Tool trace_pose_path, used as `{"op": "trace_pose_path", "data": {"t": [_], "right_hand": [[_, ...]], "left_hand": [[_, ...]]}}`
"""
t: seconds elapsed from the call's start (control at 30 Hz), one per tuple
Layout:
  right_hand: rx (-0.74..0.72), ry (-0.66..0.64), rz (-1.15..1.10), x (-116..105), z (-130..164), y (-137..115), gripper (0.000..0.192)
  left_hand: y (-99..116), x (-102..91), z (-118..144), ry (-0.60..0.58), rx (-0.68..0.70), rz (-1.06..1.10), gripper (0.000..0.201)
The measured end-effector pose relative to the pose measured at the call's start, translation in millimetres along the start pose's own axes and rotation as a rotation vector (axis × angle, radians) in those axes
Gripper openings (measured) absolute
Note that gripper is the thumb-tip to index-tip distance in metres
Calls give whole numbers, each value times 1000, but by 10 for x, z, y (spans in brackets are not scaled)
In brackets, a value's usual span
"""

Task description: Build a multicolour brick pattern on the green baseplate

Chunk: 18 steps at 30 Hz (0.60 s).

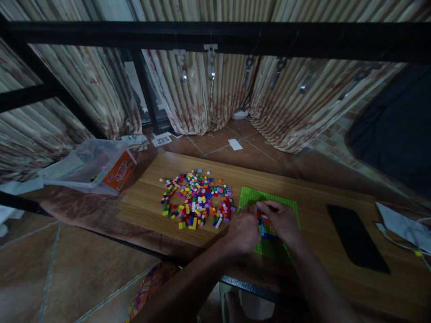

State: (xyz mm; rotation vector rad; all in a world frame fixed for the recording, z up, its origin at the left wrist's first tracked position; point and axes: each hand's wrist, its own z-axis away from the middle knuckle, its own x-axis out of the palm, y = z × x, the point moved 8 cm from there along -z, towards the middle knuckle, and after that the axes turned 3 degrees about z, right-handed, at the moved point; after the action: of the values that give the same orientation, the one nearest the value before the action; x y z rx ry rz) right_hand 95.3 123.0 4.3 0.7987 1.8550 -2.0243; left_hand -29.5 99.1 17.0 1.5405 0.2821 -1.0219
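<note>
A green baseplate (251,196) lies on a wooden board (313,188). On it stands a small stack of coloured bricks (265,226), red, white, blue and yellow. My left hand (243,229) rests at the plate's left edge, fingers curled against the stack. My right hand (282,220) sits over the plate with its fingertips pinching the top of the stack. A pile of loose coloured bricks (197,199) is spread on the board just left of my left hand.
A clear plastic tub with an orange label (94,167) lies tipped at the left. A dark phone (357,237) lies on the board at the right, with paper and a cable (406,229) beyond. A black metal frame (215,38) and curtains stand behind.
</note>
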Motion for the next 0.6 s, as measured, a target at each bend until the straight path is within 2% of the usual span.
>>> {"op": "trace_pose_path", "data": {"t": [0.6], "right_hand": [[-56,35,-1,13,44,-6,41]], "left_hand": [[44,8,16,-16,-63,8,50]]}}
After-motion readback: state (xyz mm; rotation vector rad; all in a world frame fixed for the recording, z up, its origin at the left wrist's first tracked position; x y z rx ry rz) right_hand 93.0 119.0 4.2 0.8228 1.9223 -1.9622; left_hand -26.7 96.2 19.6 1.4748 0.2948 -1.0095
